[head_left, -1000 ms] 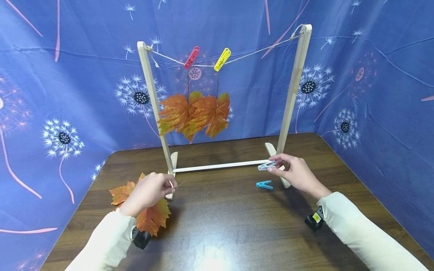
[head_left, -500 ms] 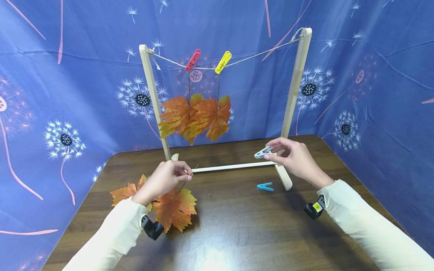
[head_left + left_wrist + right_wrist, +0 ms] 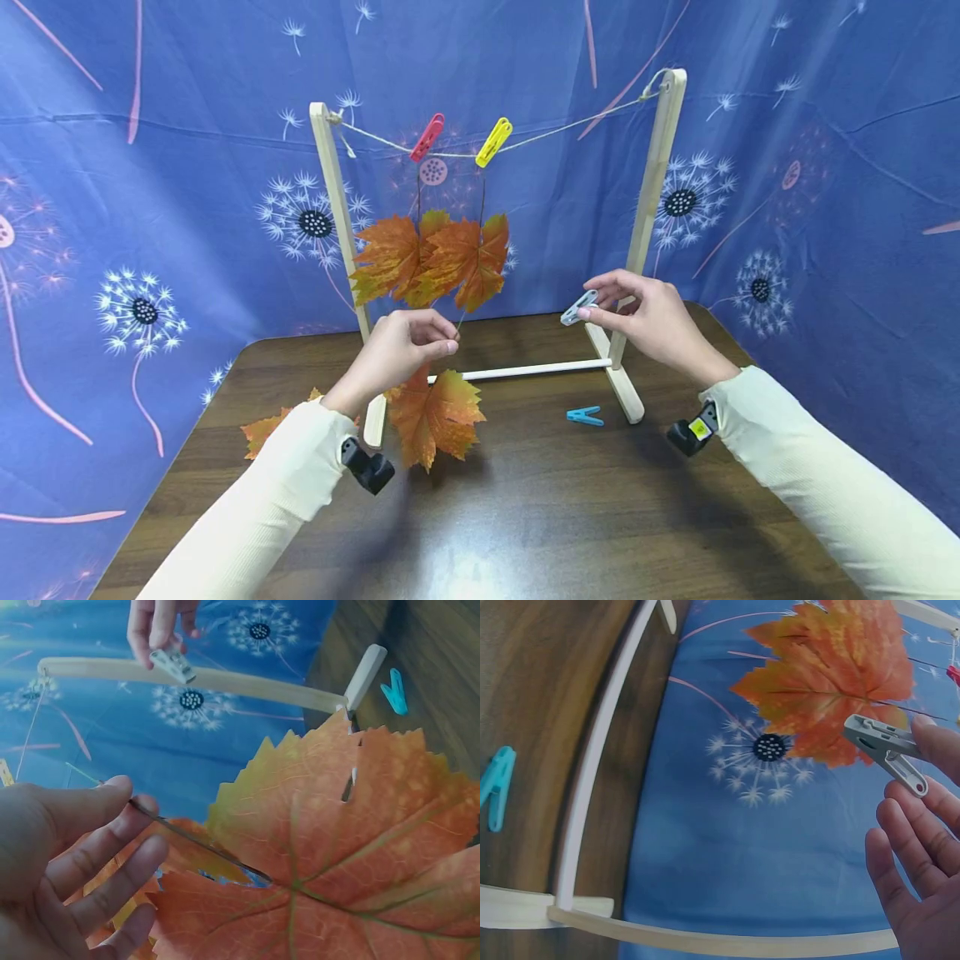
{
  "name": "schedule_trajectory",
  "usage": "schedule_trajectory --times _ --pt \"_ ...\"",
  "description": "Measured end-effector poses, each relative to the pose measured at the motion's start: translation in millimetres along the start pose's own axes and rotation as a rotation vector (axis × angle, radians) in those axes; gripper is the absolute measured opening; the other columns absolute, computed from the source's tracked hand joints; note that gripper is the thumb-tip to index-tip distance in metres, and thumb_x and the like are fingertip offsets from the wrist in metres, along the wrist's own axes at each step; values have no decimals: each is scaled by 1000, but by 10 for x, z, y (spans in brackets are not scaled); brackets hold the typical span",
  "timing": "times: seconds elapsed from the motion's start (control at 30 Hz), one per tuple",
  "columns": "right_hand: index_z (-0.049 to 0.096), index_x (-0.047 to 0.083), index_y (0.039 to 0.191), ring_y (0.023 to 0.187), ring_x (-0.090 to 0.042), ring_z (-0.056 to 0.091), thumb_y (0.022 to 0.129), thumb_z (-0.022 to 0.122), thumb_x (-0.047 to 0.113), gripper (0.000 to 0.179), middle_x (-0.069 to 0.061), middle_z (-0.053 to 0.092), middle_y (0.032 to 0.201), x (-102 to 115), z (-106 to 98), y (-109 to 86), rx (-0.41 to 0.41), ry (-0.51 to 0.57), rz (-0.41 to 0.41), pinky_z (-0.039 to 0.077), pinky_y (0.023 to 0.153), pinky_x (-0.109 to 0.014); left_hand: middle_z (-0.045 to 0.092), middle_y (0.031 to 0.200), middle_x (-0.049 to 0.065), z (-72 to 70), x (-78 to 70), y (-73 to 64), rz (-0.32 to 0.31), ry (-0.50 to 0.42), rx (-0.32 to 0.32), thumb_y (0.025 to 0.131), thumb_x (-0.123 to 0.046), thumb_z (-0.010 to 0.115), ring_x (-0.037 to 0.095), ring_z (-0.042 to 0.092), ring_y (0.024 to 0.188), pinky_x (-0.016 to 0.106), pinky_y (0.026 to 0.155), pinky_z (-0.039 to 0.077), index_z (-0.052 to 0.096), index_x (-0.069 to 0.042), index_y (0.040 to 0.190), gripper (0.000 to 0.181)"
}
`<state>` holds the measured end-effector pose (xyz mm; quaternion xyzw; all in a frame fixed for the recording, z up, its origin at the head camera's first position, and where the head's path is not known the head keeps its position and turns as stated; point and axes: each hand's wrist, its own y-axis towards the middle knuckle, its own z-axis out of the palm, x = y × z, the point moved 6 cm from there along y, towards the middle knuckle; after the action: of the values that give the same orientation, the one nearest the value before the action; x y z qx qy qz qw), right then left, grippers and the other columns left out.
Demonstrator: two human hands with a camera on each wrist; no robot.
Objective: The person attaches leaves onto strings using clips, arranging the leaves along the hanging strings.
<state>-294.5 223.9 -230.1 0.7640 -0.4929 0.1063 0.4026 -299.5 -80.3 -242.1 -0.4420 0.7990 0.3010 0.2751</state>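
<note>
My left hand [image 3: 405, 354] pinches the thin stem of an orange maple leaf [image 3: 435, 417] between thumb and forefinger. The leaf hangs below the hand, in front of the rack's white crossbar; in the left wrist view the stem [image 3: 199, 841] runs from the fingertips to the leaf. My right hand [image 3: 648, 321] holds a pale grey clothespin [image 3: 579, 307] by its handle ends, raised near the right post. In the right wrist view the grey clothespin [image 3: 885, 746] sits between thumb and fingers. Two leaves [image 3: 461, 258] hang from the string by a red clothespin [image 3: 427, 137] and a yellow clothespin [image 3: 493, 142].
A wooden rack with a left post [image 3: 335, 192] and a right post [image 3: 656, 179] carries the sagging string [image 3: 570, 127]. A blue clothespin [image 3: 585, 415] lies on the brown table [image 3: 540, 508]. Another leaf [image 3: 262, 429] lies at the left, partly behind my sleeve.
My left hand has moved right and up, lifting the leaf off the table by its stem. The right hand has risen slightly, with the grey clothespin now tilted more steeply.
</note>
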Motion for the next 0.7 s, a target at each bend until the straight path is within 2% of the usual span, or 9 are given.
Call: schedule_trajectory --times 0.23,0.4,0.7 --pt "71 10 116 84 0 64 89 82 23 33 -6 74 95 105 -146 150 -43 29 53 49 72 -16 77 88 3 29 -182 203 39 -4 -85 93 -14 76 18 73 84 38 77 52 75 -9 99 8" --pt "71 9 116 83 -2 64 89 81 26 33 -8 73 96 195 -241 258 -55 32 53 48 72 -16 77 88 1 51 -319 337 61 -12 -138 92 -14 77 16 73 83 35 76 52 75 -9 98 9" --pt "73 9 114 85 -9 64 88 83 25 32 -8 74 96 355 -371 405 -59 5 12 47 72 -17 77 94 2 96 -524 535 79 -71 -196 93 -14 76 15 71 83 33 73 53 75 -9 99 8"
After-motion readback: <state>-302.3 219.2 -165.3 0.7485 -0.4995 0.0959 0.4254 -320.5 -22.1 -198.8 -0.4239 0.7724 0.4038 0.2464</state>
